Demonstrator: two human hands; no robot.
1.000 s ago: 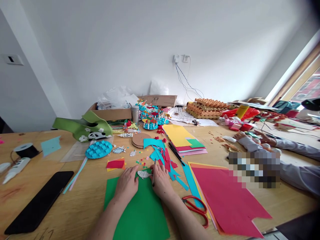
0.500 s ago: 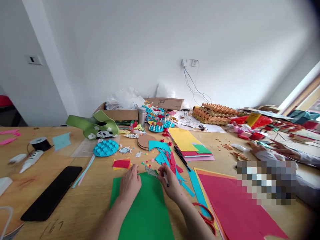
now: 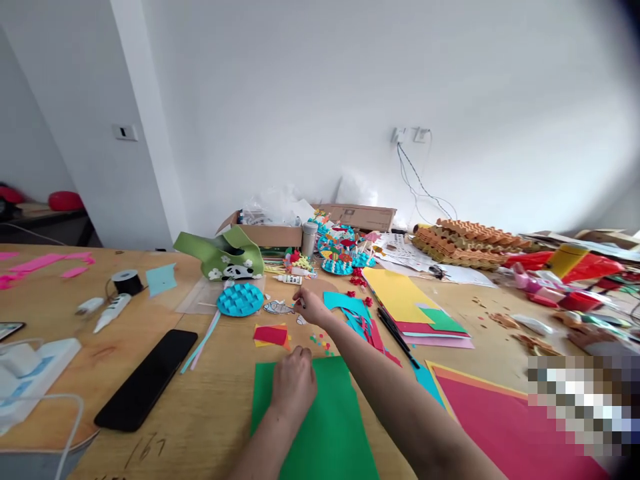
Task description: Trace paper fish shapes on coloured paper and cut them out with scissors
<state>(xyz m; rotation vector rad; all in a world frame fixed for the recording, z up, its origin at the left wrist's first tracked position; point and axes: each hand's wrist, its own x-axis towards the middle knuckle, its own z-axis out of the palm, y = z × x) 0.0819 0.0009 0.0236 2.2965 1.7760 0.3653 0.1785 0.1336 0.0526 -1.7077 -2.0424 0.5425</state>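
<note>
My left hand [image 3: 295, 387] rests with curled fingers on the far edge of a green paper sheet [image 3: 325, 433] in front of me. My right hand [image 3: 311, 307] is stretched forward over the table, its fingers pinched together right at the tail of a small white paper fish [image 3: 277, 307]. I cannot make out what the pinch holds. The fish lies next to a blue folded-paper disc [image 3: 241, 299]. A red and yellow paper piece [image 3: 271, 335] and tiny coloured dots [image 3: 320, 341] lie between my two hands.
Teal and red scraps [image 3: 357, 320], black pens [image 3: 397, 330] and stacked yellow sheets [image 3: 400, 297] lie to the right, red sheets [image 3: 500, 427] nearer. A black phone [image 3: 147, 387], white glue pen [image 3: 111, 312] and green panda bag [image 3: 225, 257] sit left. Another person's hand [image 3: 585, 337] is at far right.
My right hand left the green sheet and reached forward and left to the paper fish by the blue disc. My left hand curled up on the sheet. The view swung left.
</note>
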